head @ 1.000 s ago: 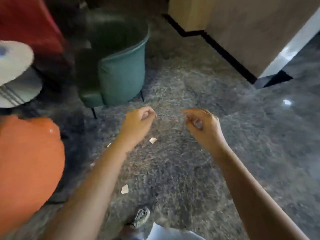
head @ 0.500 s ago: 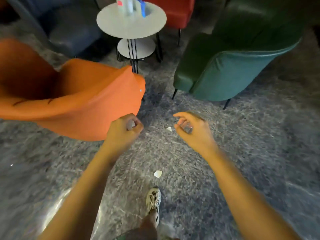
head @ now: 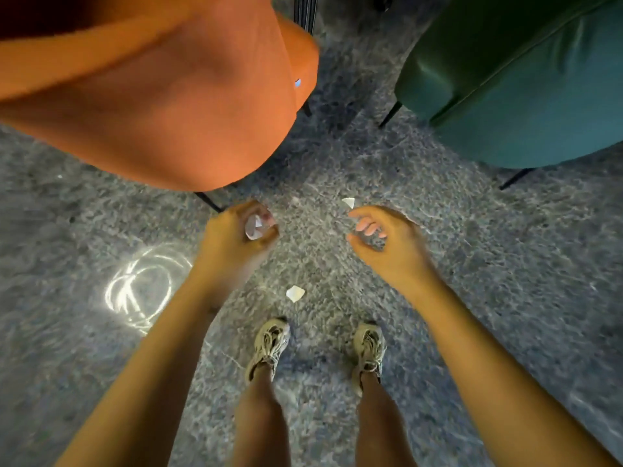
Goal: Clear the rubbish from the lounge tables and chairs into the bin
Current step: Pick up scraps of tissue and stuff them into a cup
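Observation:
My left hand [head: 241, 235] grips a crumpled white paper scrap [head: 253, 226], its fingers curled round it. To its right, my right hand [head: 384, 239] hovers above the floor with loosely curled fingers and nothing visible in it. One white paper scrap [head: 348, 202] lies on the grey floor just beyond my right fingertips. Another white scrap [head: 295, 293] rests on the floor between my forearms, just ahead of my left shoe. No bin is in view.
An orange armchair [head: 161, 96] fills the upper left, its thin black legs close to my left hand. A green armchair [head: 519, 82] stands at the upper right. My two shoes [head: 269, 345] stand on the speckled grey floor, which shows a light reflection [head: 141, 288] at the left.
The view has swung down toward the floor and my feet, and the round side table has left the frame. Both hands are lower and closer to the paper scraps on the floor.

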{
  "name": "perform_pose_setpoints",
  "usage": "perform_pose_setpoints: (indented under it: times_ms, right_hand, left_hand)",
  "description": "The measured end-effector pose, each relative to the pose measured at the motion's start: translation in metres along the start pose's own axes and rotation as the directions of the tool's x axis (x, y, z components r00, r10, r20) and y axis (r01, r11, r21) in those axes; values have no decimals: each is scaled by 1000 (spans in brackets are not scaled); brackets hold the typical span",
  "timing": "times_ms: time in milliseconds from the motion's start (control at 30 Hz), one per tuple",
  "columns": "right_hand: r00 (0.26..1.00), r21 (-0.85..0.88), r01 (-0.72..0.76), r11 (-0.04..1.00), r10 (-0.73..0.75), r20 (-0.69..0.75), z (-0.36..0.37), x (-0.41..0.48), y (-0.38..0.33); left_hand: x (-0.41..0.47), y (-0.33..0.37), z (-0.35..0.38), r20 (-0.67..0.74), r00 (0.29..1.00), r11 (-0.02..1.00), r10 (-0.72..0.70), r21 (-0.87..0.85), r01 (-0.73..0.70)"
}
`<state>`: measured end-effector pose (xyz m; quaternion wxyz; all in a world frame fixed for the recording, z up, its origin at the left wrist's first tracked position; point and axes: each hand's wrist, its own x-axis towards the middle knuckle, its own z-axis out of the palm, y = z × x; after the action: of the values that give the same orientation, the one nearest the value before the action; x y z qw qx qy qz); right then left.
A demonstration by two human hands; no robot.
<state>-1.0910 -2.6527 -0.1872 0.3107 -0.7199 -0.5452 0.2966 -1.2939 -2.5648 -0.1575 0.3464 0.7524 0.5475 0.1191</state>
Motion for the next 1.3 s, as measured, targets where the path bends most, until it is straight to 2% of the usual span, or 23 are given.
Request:
perform_pose_setpoints:
  times_ms: [133,233,300,467,667,800,900,967,1067,1167,1300]
  right_hand:
    - [994,9,47,999,-47,95,21,25,74]
    - [991,46,80,996,-85,104,48,43,127]
    - [988,55,95,994,-101,118,77,51,165]
    - [947,49,135,990,-143,289,183,57,250]
    - [813,-9,198,980,-159,560,339,42,347]
    - [727,-80,356,931,-222,649,423,31,408]
    - [654,-189,515,836,-241,717,468,28,441]
    - [673,-245,561,791,-263,692,486,25,447]
    - [731,-237,554,798,-330,598,496,23,441]
    - [752,-119,476,871,-333,568,485,31,438]
    - [850,99,350,932,-360,385,451,59,417]
  left_hand:
    - [13,-23,73,-70,994,996,-81,-38,78]
    - [23,-54,127,-100,986,990,-131,-69,124]
    - [30,-83,164,-103,978,982,-181,-66,175]
    - [40,-172,243,-103,952,957,-290,-59,285]
    - [29,-288,334,-134,886,896,-443,-97,433]
    - [16,-347,382,-121,859,867,-497,-110,486]
    - [10,-381,409,-130,847,856,-516,-125,502]
    - [8,-395,421,-129,845,853,-519,-136,503]
    - [4,-405,434,-119,840,847,-529,-132,515]
    - [6,-405,441,-95,838,840,-537,-150,522]
    - [32,-393,442,-32,895,882,-445,-191,431]
